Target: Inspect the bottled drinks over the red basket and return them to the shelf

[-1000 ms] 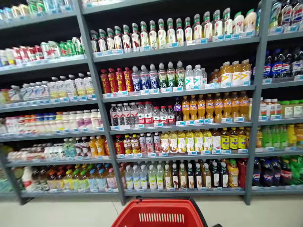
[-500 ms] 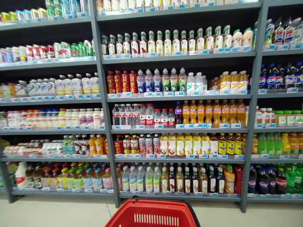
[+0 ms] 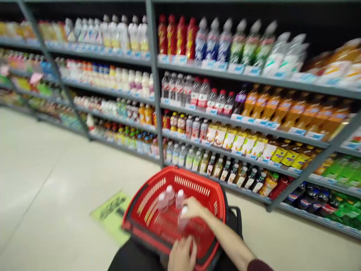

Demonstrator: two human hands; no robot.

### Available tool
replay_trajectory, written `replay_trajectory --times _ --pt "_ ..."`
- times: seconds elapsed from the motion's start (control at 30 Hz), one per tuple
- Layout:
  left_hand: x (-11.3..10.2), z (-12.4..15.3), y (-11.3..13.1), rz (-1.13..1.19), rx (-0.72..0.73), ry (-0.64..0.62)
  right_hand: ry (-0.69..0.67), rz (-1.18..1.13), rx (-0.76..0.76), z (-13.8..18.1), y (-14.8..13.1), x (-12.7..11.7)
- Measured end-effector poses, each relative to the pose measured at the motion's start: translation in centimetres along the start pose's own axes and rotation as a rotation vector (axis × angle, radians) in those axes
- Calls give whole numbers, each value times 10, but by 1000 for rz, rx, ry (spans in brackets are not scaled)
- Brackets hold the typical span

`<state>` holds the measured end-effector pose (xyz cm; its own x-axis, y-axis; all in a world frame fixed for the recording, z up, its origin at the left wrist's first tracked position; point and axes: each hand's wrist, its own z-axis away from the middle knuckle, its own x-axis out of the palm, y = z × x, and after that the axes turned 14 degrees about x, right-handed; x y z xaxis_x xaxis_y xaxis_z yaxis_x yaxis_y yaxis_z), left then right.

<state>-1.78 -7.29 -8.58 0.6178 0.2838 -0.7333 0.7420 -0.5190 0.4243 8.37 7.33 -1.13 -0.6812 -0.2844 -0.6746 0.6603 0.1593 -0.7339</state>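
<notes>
A red plastic basket [image 3: 146,199] sits low in front of me, tilted toward the shelves. Several small clear bottles with pale pink caps [image 3: 170,195] stand inside it. My right hand [image 3: 193,207] reaches into the basket from the lower right, with its fingers closed round the top of one such bottle [image 3: 182,222]. My left hand [image 3: 182,256] is at the basket's near rim, fingers curled over the edge. The picture is smeared by motion.
Grey shelving [image 3: 153,86] full of drink bottles runs from the far left to the right edge. Pale tiled floor [image 3: 42,169] spreads to the left. A green floor sticker [image 3: 111,214] lies just left of the basket.
The view has swung down and to the left. The basket is now seen from above with bottles in it, and both hands have come into view, the right one inside the basket.
</notes>
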Motion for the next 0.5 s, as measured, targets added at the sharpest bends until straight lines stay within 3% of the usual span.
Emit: replay_trajectory --times 0.07,0.13,0.33,0.5 --pt "0 15 12 11 -1 -100 9 -78 40 7 22 4" --pt "0 17 18 61 -10 -94 44 -160 60 11 38 1" --pt "2 17 24 120 -97 243 42 -402 11 41 45 -27" --pt "10 22 27 93 -104 310 30 -582 -74 58 38 -54"
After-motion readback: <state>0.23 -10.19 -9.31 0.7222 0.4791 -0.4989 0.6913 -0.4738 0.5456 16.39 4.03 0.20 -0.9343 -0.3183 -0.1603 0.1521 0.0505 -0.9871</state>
